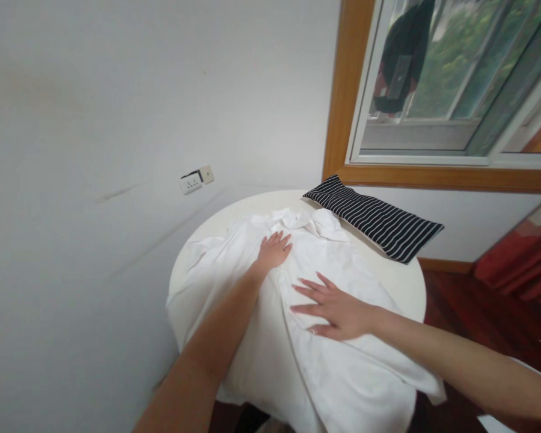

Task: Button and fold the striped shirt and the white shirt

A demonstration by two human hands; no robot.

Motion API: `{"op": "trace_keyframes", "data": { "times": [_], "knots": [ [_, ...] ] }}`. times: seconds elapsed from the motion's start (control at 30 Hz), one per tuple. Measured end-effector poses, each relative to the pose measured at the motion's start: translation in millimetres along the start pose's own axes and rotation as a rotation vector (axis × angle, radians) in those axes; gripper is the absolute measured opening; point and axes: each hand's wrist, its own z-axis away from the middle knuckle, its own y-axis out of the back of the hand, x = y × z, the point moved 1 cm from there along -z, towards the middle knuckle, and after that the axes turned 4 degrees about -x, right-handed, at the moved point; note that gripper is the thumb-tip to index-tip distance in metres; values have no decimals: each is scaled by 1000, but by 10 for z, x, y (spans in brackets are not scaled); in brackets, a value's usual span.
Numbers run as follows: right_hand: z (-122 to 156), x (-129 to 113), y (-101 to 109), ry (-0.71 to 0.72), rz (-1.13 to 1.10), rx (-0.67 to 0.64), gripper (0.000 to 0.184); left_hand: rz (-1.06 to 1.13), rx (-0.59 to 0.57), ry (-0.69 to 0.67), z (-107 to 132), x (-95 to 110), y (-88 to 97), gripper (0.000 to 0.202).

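Observation:
A white shirt [324,264] lies spread over a round white table [406,282], its collar at the far side and its hem hanging over the near edge. My left hand [274,251] rests flat on the shirt just below the collar, fingers together and stretched out. My right hand [333,308] lies flat on the shirt's middle with fingers spread, pointing left. Neither hand holds anything.
A folded black cloth with white stripes [374,218] lies at the table's far right edge. A white wall with a socket [190,182] stands to the left. A wood-framed window [433,90] is behind; dark red wooden floor [478,313] at right.

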Motion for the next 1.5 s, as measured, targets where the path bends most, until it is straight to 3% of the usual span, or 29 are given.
{"op": "trace_keyframes", "data": {
  "times": [0.13,0.27,0.53,0.73,0.83,0.97,1.03,1.1,1.2,1.27,1.4,1.5],
  "knots": [
    [326,-450,89,148,-134,-57,63,8,-16,11,-26,14,-4,53],
    [465,-705,107,233,-187,-102,68,-2,-16,6,-24,23,7,53],
    [290,-830,-66,107,-98,-45,62,-12,-5,11,-22,28,11,52],
    [140,-937,-178,73,-68,3,37,-30,-13,-5,-17,22,20,52],
    [139,-991,-256,43,-66,33,37,-36,-17,-7,-25,15,10,53],
    [167,-994,-208,144,-126,18,33,-26,-17,-10,-32,11,0,53],
    [151,-919,-58,240,-194,-9,31,-19,-14,-9,-31,10,-4,53],
    [96,-738,130,236,-248,20,33,-12,-9,-11,-29,10,-9,54],
    [-17,-229,306,13,-215,152,41,-9,2,-14,-25,8,-15,54],
    [-55,203,285,-180,-112,258,47,-15,3,-17,-21,4,-12,54],
    [47,899,49,-561,98,198,58,-27,-17,-43,-5,1,9,56],
    [209,1084,-55,-757,180,173,69,-29,-12,-51,7,-2,12,56]
  ]
}}
